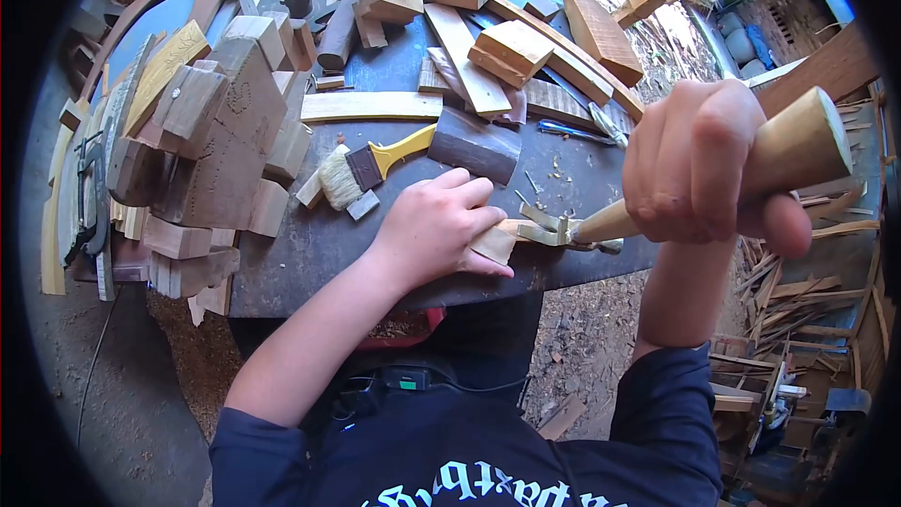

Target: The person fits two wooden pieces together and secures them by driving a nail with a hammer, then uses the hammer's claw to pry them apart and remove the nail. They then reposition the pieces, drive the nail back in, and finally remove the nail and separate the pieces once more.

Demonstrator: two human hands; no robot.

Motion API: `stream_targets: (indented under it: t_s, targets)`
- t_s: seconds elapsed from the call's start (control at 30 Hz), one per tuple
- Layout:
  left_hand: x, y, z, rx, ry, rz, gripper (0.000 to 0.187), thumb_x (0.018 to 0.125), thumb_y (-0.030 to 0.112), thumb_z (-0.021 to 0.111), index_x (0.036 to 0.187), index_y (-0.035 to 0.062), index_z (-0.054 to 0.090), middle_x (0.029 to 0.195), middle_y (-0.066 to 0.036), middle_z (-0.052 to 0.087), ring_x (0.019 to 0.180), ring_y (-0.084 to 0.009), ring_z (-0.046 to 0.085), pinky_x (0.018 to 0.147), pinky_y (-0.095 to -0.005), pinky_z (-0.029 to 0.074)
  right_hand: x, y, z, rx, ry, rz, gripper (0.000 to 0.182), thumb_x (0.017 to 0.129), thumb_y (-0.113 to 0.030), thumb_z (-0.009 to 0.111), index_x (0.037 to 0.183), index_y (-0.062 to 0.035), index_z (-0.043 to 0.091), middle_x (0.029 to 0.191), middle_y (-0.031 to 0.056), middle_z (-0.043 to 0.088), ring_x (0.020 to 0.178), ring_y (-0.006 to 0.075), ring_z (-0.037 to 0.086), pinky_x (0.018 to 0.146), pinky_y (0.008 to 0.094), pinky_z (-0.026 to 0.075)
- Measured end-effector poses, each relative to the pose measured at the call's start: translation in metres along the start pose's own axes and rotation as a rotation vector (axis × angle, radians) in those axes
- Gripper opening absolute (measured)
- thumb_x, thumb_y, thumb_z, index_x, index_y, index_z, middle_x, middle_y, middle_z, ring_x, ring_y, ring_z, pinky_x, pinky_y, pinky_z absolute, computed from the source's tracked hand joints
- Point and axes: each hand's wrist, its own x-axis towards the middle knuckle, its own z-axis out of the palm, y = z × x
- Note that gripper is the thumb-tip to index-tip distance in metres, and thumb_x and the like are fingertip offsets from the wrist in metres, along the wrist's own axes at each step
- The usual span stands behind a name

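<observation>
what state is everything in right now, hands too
left hand: closed on small wood piece
right hand: closed round wooden-handled tool
small wood piece: held at table edge
wooden-handled tool: held, tilted
yellow-handled brush: lying down
table: cluttered

Hammer (pixel 599 223) with a pale, rounded wooden handle, tilted, its butt toward two o'clock, metal head at the three-o'clock end of a small, light-toned wood piece (pixel 494 243), partly hidden, at the dark tabletop's near edge, toward four o'clock.
</observation>
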Motion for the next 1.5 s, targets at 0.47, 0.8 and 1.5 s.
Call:
stream_targets:
  t_s: [0.47, 0.8, 1.5]
  targets:
    - [0.002, 0.003, 0.0, 0.015, -0.004, -0.014, 0.059, 0.069, 0.064, 0.078, 0.097, 0.0122, 0.077, 0.089, -0.002, 0.057, 0.088, -0.0194, 0.06, 0.078, -0.0326, 0.054, 0.002, 0.019, 0.0, 0.072, -0.092, -0.035, 0.054, 0.091, -0.048, 0.078, 0.08, -0.0021, 0.052, 0.049, 0.0021, 0.049, 0.033, 0.014, 0.043, 0.031, 0.0274, 0.033]
    - [0.003, 0.005, 0.0, 0.007, -0.006, -0.028, 0.059, 0.066, 0.06, 0.084, 0.098, 0.0117, 0.078, 0.085, -0.002, 0.055, 0.082, -0.0199, 0.058, 0.073, -0.0338, 0.053, -0.006, 0.004, -0.026, 0.088, -0.019, 0.026, 0.048, 0.102, -0.052, 0.059, 0.087, -0.009, 0.044, 0.048, -0.0031, 0.043, 0.034, 0.007, 0.04, 0.031, 0.0228, 0.034]
    - [-0.004, 0.014, -0.001, 0.024, 0.004, -0.039, 0.061, 0.069, 0.059, 0.082, 0.103, 0.0086, 0.076, 0.085, -0.003, 0.055, 0.083, -0.0209, 0.06, 0.072, -0.0348, 0.053, -0.043, 0.019, 0.07, -0.427, 0.702, -0.29, 0.031, 0.114, -0.037, 0.036, 0.095, -0.0125, 0.037, 0.058, -0.0036, 0.036, 0.039, 0.006, 0.035, 0.039, 0.0226, 0.034]
